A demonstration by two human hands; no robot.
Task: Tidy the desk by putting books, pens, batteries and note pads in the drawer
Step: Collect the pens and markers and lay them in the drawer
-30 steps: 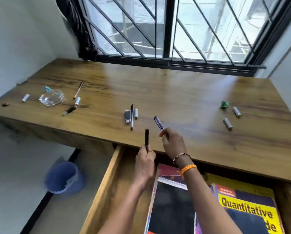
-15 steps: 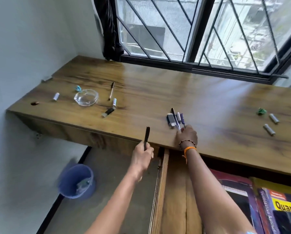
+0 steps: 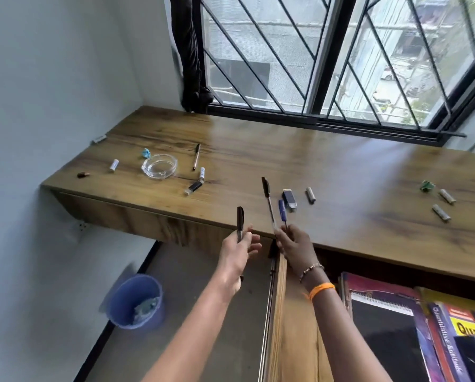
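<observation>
Head view: right hand (image 3: 295, 245) fingers are clamping two pens (image 3: 272, 208) and left hand (image 3: 237, 248) fingers are pinching a black pen (image 3: 240, 220), gathered over the desk (image 3: 341, 172) edge, probably for the drawer (image 3: 283, 312).

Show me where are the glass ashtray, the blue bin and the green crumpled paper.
glass ashtray (image 3: 159, 167), head view, on its clear rim.
blue bin (image 3: 120, 304), head view, on its outer wall.
green crumpled paper (image 3: 427, 186), head view, on its middle.
</observation>
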